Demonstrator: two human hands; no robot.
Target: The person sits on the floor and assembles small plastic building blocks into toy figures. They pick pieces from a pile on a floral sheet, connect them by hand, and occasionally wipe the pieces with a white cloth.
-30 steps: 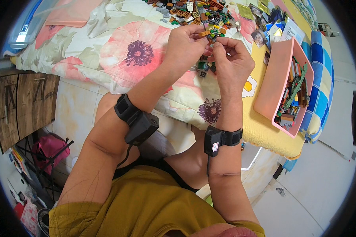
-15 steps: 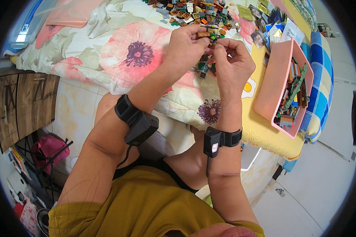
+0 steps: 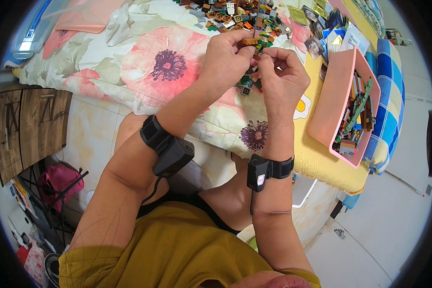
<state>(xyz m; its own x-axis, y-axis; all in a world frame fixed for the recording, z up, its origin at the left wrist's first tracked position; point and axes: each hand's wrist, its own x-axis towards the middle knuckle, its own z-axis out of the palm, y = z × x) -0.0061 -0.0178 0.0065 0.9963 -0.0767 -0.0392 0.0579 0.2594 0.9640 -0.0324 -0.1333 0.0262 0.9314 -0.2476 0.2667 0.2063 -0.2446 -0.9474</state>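
Over the flowered bedspread, my left hand (image 3: 229,54) pinches a small toy brick assembly (image 3: 250,42) with brown and green parts. From its top a thin dark rod appears to point away from me. My right hand (image 3: 284,69) is closed at the near right side of the assembly, thumb and forefinger pressed together; whatever they grip is too small to make out. A heap of mixed toy bricks (image 3: 221,18), brown, grey, green and orange, lies just beyond my hands. A few dark bricks (image 3: 245,90) rest below my fingers, partly hidden by them.
To the right, a tilted pink bin (image 3: 321,110) holds more bricks on a yellow mat (image 3: 306,152). Shiny packets and cards (image 3: 329,38) lie behind it. A pink lid (image 3: 84,21) and a clear plastic box (image 3: 33,36) are at the far left. Black camera-like devices are strapped to both forearms.
The brick assembly has turned in my left hand: its thin rod, sideways before, now points away from me. My left wrist has shifted slightly; my right hand has barely moved.
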